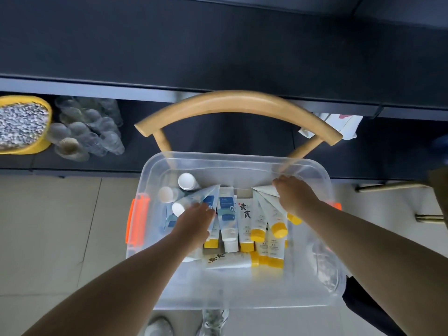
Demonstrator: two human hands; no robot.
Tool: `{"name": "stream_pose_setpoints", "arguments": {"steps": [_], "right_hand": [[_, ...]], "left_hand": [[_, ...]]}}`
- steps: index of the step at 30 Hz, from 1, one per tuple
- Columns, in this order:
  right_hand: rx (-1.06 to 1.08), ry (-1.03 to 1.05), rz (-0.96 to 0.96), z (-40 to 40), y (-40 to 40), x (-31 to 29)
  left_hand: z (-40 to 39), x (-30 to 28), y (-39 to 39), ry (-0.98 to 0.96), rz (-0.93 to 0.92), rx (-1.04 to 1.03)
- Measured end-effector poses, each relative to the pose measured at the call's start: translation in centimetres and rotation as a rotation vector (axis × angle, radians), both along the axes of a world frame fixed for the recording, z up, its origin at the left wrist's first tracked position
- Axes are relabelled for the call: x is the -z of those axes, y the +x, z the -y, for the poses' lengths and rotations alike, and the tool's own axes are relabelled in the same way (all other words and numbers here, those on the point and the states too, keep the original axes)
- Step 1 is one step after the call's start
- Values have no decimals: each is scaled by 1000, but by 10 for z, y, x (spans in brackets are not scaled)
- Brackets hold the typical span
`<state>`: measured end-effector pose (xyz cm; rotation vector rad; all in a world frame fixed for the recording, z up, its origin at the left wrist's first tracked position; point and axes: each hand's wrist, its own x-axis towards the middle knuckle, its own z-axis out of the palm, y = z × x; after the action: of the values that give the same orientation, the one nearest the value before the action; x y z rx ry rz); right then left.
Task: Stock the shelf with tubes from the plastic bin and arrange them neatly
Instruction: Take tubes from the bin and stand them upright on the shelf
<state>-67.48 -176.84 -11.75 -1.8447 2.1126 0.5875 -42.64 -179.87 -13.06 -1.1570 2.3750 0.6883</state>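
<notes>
Fingers of the left hand (194, 226) and right hand (294, 195) curl onto tubes (244, 221) inside the clear plastic bin (242, 294); bare bin floor lies nearer the person, the dark shelf (218, 57) beyond.

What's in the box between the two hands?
In the head view, tubes lie between the left hand and right hand: a blue-labelled white-capped tube and a yellow-capped tube, inside the plastic bin.

Tubes (244, 221) lie in the bin (322, 270), before the shelf (218, 132).
</notes>
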Motion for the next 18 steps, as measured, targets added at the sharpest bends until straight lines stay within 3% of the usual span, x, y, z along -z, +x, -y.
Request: {"name": "stream_pose_setpoints", "arguments": {"steps": [18], "right_hand": [[87,65,60,-2,11,-2]], "left_hand": [[4,4,2,-10,-19,-5]]}}
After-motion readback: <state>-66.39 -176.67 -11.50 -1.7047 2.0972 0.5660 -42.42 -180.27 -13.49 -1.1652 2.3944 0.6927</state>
